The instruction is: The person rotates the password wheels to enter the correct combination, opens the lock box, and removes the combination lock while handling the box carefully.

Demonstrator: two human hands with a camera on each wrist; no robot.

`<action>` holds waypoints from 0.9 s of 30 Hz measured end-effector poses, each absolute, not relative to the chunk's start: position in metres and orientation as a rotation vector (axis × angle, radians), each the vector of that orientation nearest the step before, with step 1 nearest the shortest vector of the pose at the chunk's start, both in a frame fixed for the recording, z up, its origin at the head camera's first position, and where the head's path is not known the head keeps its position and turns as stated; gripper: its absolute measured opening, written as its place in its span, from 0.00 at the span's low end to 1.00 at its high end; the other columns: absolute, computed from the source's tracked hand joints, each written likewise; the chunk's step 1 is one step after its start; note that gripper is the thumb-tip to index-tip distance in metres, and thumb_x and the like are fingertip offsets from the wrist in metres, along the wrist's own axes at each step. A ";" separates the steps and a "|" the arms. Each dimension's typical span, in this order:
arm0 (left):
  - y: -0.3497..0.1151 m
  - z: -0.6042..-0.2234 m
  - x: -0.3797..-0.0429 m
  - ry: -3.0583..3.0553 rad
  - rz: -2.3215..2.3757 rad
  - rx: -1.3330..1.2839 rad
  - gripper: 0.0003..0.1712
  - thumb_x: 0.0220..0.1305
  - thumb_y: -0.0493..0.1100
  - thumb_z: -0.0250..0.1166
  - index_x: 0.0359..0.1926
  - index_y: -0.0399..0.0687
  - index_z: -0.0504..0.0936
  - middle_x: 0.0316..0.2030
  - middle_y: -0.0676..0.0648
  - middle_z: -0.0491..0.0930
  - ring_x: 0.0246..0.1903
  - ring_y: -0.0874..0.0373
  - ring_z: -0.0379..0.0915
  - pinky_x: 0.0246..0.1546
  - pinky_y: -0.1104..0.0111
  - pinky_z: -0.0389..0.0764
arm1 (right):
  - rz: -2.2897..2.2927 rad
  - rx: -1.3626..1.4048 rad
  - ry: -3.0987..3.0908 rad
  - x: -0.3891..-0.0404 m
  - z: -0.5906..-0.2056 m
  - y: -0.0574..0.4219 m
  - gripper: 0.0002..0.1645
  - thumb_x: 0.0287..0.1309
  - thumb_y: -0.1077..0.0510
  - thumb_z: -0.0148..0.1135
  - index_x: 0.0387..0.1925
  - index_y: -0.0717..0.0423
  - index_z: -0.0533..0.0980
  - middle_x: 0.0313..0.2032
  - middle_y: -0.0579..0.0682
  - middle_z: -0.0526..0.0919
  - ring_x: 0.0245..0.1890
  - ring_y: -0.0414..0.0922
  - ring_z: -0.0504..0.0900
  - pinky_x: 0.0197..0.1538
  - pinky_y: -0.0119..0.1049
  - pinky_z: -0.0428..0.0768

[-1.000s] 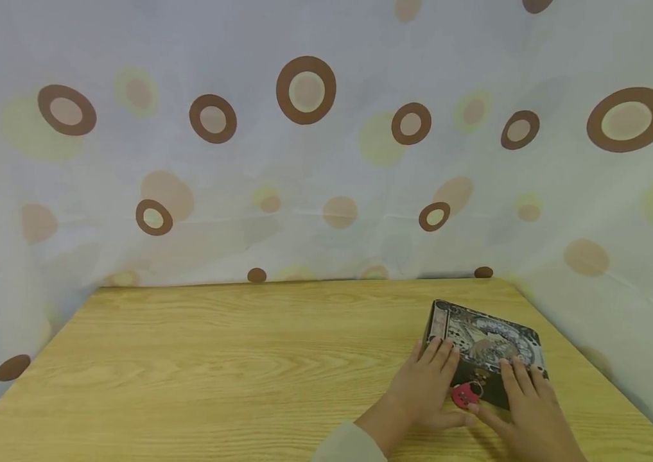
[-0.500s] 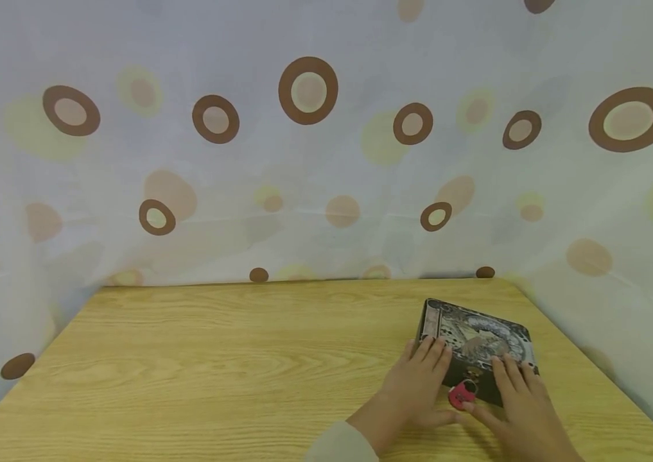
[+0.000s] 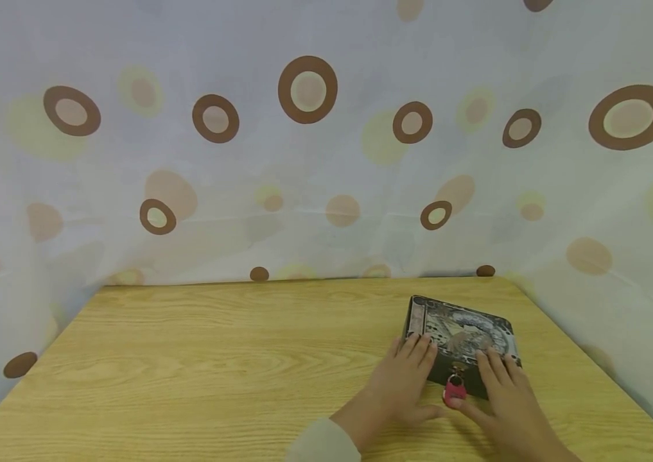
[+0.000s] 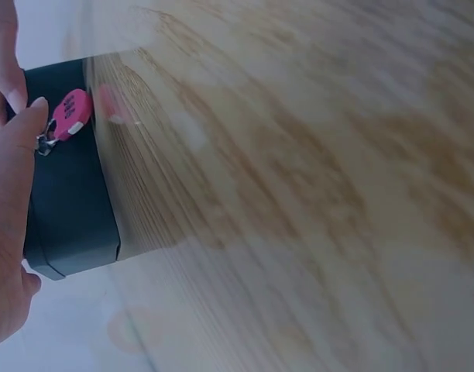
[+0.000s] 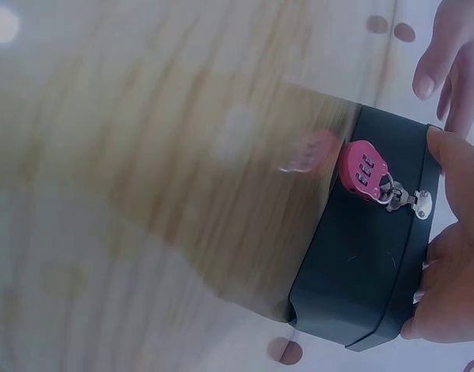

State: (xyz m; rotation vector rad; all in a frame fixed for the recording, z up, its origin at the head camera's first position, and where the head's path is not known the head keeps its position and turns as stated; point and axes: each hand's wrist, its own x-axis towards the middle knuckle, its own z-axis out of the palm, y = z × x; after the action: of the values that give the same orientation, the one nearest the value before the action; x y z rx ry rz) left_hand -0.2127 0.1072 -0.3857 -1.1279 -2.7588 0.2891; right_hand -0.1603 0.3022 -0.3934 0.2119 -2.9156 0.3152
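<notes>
A dark green box (image 3: pixel 470 330) with a printed lid lies on the wooden table at the right in the head view. From the metal clasp on its front hangs a pink combination padlock (image 5: pixel 363 167), its number wheels facing outward. My left hand (image 3: pixel 400 382) rests on the lid's left front corner with fingers stretched out. On the front right of the lid lie the straight fingers of my right hand (image 3: pixel 508 401), its thumb tip close by the padlock. The lid is down, and the hands cover part of its front edge.
The wood-grain table (image 3: pixel 216 372) stretches far to the left of the box. A pale curtain (image 3: pixel 326 160) with brown and yellow circles hangs behind it and along both sides.
The box has slid left across the table, both hands moving along with it and staying on the lid. The padlock now hangs straighter below the clasp.
</notes>
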 end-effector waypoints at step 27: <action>0.082 -0.386 -0.214 -2.767 0.265 -1.094 0.51 0.58 0.77 0.39 0.73 0.52 0.43 0.73 0.51 0.42 0.72 0.58 0.39 0.70 0.64 0.52 | 0.272 0.278 -2.855 -0.167 -0.391 0.277 0.56 0.49 0.35 0.62 0.63 0.74 0.57 0.63 0.75 0.57 0.61 0.75 0.53 0.58 0.67 0.56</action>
State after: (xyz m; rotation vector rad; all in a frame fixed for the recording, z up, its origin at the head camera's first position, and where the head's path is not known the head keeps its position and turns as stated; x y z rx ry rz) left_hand -0.2140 0.0820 -0.3860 -1.0940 -2.7665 0.2649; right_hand -0.1671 0.2768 -0.3909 0.2777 -2.8545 0.2719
